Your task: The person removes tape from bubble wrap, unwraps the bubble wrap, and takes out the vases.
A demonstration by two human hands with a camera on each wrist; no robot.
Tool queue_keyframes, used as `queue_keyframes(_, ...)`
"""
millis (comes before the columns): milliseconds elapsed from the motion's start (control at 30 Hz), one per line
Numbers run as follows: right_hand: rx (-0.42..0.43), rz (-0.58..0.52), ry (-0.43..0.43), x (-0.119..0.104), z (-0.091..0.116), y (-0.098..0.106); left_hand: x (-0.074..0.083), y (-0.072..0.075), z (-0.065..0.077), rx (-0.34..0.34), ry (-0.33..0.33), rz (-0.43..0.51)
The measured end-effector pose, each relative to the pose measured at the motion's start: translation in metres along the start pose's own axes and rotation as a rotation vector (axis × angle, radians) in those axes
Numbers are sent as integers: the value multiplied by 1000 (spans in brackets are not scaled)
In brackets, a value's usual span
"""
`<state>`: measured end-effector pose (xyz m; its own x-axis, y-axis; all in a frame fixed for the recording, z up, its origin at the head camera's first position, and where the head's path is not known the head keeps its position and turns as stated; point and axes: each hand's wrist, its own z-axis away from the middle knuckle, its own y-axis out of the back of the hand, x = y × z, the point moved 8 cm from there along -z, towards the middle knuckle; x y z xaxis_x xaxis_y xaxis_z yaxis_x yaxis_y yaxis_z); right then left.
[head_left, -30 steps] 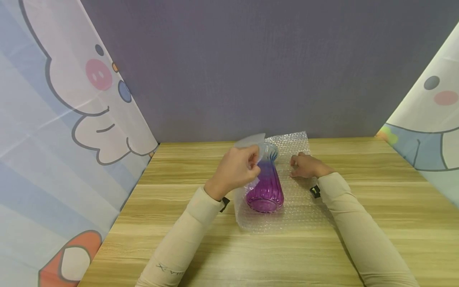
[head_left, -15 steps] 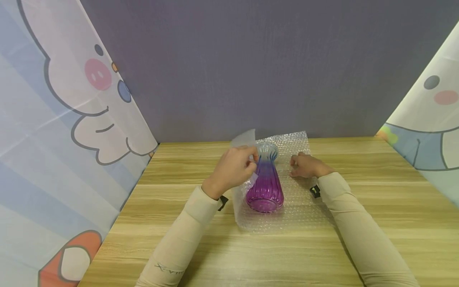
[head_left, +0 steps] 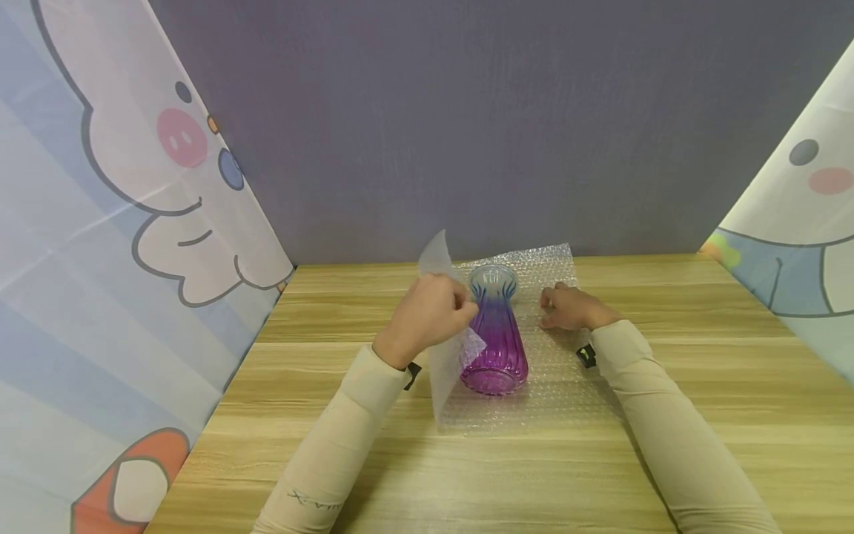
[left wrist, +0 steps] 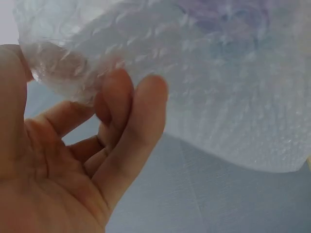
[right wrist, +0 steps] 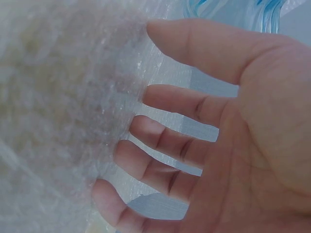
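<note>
A ribbed glass vase (head_left: 497, 334), blue at the neck and purple at the base, lies on a sheet of bubble wrap (head_left: 554, 386) in the head view. My left hand (head_left: 427, 315) pinches the sheet's left edge and holds that flap (head_left: 440, 371) raised beside the vase. In the left wrist view, the lifted bubble wrap (left wrist: 218, 92) hangs over the curled fingers (left wrist: 141, 121). To the right of the vase, my right hand (head_left: 574, 308) rests on the sheet. Its fingertips (right wrist: 150, 94) touch the wrap, spread apart and gripping nothing, in the right wrist view.
The work surface is a wood-grain table (head_left: 320, 386). A grey panel (head_left: 467, 126) stands along its back edge. Cartoon-printed cloths hang at the left (head_left: 120, 259) and right (head_left: 800, 245) sides.
My left hand has shifted slightly left, drawing the bubble wrap flap away from the vase so the flap stands more upright. More of the vase's neck shows. The right hand stays where it was.
</note>
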<state>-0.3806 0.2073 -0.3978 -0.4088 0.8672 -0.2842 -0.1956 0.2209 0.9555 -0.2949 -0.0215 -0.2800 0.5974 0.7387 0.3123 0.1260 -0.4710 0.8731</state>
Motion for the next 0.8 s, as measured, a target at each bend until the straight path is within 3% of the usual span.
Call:
queue_keyframes(333, 1, -7, -5, 0, 0, 0, -11, 7, -1, 35, 69, -42)
queue_keyframes(567, -2, -9, -12, 0, 0, 0, -27, 8, 1, -5, 156, -55)
queue_keyframes(800, 3, -8, -13, 0, 0, 0, -36, 11, 1, -10, 184, -74)
